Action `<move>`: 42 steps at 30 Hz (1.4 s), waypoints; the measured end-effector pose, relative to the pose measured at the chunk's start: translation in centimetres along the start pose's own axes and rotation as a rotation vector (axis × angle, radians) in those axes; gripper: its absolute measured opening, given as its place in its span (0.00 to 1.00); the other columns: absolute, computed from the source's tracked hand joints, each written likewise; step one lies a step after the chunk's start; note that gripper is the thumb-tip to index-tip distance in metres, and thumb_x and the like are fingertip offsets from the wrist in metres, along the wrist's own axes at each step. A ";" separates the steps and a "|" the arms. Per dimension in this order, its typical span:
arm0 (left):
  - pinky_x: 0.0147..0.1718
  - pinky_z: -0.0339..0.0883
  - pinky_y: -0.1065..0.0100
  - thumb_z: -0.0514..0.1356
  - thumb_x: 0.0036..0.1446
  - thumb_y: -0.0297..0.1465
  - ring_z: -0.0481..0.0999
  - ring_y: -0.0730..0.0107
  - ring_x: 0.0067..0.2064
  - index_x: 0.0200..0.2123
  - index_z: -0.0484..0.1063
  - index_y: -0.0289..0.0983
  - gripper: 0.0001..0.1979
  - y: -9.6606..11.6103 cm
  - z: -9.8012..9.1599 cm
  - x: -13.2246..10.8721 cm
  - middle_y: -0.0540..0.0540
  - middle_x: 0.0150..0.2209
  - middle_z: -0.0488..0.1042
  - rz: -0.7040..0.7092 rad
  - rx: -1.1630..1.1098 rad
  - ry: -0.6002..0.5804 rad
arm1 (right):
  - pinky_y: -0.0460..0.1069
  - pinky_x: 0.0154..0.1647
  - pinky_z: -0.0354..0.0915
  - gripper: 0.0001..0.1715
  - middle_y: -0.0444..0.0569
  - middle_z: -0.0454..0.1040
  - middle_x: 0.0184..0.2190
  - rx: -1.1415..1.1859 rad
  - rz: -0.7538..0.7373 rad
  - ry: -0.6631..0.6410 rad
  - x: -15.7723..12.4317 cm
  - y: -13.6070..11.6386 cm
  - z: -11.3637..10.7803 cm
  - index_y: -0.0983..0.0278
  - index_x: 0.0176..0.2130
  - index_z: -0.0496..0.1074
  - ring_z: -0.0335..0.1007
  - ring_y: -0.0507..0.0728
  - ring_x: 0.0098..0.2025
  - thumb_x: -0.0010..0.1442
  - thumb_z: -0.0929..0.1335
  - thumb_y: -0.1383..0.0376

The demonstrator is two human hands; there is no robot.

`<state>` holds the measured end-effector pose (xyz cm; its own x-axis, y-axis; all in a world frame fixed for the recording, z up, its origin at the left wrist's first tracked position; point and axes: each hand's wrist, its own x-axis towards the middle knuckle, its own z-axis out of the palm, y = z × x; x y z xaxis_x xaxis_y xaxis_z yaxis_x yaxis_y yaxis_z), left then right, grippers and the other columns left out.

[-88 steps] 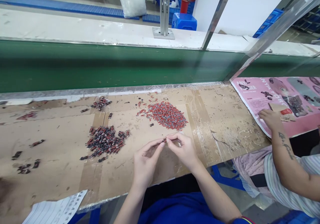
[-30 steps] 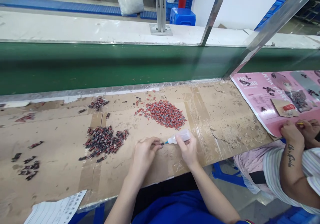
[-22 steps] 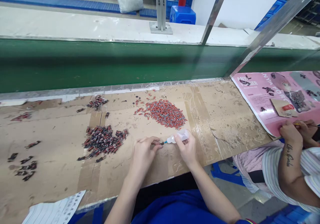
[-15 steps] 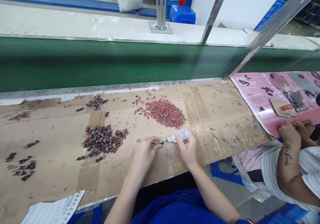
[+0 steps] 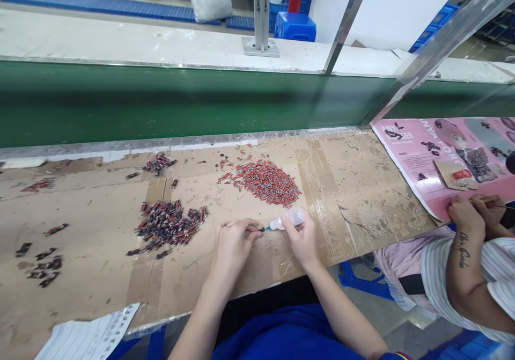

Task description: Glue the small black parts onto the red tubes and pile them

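My left hand (image 5: 235, 242) is closed in a pinch on a small black part (image 5: 262, 229), most of it hidden by the fingertips. In my right hand (image 5: 301, 239) is a translucent white squeeze bottle (image 5: 290, 219), lying almost level. Its thin blue tip (image 5: 267, 228) points left and meets or nearly meets the black part; I cannot tell which. Just beyond my hands lies a heap of small red and silver pieces (image 5: 269, 183). To the left sits a pile of black and red parts (image 5: 167, 225).
Cardboard (image 5: 322, 188) covers the bench, with a green conveyor belt (image 5: 161, 100) behind it. Loose black parts (image 5: 47, 266) and a written sheet (image 5: 90, 333) lie at left. At right, a co-worker's hands (image 5: 472, 215) hold a thin tool over a pink poster (image 5: 426, 172).
The view has shifted very slightly, so the bench things at left appear a little further right. Both hands keep nearly the same pose, bottle tip still at the black part.
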<state>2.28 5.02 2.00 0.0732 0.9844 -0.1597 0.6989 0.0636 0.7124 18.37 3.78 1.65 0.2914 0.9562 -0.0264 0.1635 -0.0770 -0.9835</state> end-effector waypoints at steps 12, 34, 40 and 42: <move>0.46 0.65 0.52 0.62 0.53 0.28 0.78 0.55 0.41 0.32 0.79 0.42 0.06 -1.1 0.1 -0.5 0.45 0.35 0.82 0.128 0.022 0.006 | 0.51 0.28 0.64 0.26 0.46 0.72 0.25 -0.125 0.128 0.130 1.1 0.3 -4.3 0.63 0.36 0.68 0.68 0.58 0.26 0.49 0.70 0.46; 0.41 0.73 0.61 0.60 0.58 0.34 0.79 0.62 0.38 0.34 0.80 0.41 0.08 -4.3 -2.6 -3.5 0.45 0.34 0.81 0.145 -0.348 0.366 | 0.52 0.43 0.60 0.10 0.49 0.69 0.35 -0.959 -0.952 -0.754 13.1 -4.3 8.5 0.60 0.29 0.78 0.60 0.61 0.45 0.61 0.70 0.70; 0.40 0.73 0.63 0.61 0.58 0.31 0.79 0.64 0.38 0.34 0.79 0.41 0.06 -3.7 -2.8 -3.3 0.46 0.34 0.81 0.135 -0.372 0.413 | 0.52 0.43 0.61 0.12 0.50 0.70 0.34 -0.920 -0.945 -0.772 13.8 -4.1 8.9 0.60 0.27 0.75 0.62 0.61 0.44 0.61 0.67 0.71; 0.40 0.73 0.63 0.61 0.58 0.31 0.79 0.64 0.38 0.34 0.79 0.41 0.06 -3.5 -2.9 -3.2 0.46 0.34 0.81 0.140 -0.375 0.420 | 0.52 0.43 0.61 0.12 0.50 0.70 0.35 -0.939 -0.996 -0.807 14.0 -4.1 8.7 0.60 0.29 0.75 0.63 0.61 0.45 0.62 0.66 0.70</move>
<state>-2.46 2.13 1.98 -0.1959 0.9633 0.1835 0.3970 -0.0932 0.9131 13.58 19.92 3.79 -0.7884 0.5969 0.1488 0.5628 0.7975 -0.2176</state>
